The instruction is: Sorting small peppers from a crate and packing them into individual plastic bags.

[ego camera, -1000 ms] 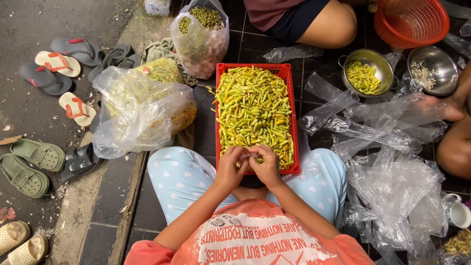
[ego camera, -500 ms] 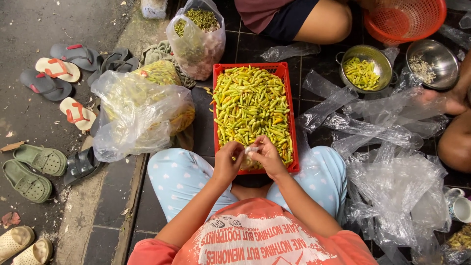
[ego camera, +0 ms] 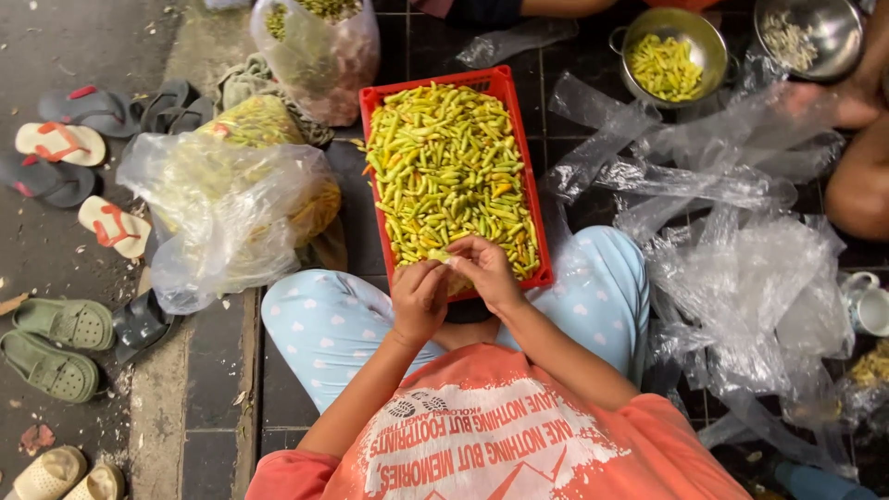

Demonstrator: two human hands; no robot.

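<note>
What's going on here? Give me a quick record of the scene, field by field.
setting: tiled floor, person seated
left hand: at the near end of the red crate, fingers pinching a small chilli
right hand: meets the left over the same chilli
crate contents: heaped green and yellow chillies
to the left: clear plastic bags of chillies, sandals
to the right: crumpled plastic sheets, metal pot holding chillies
</note>
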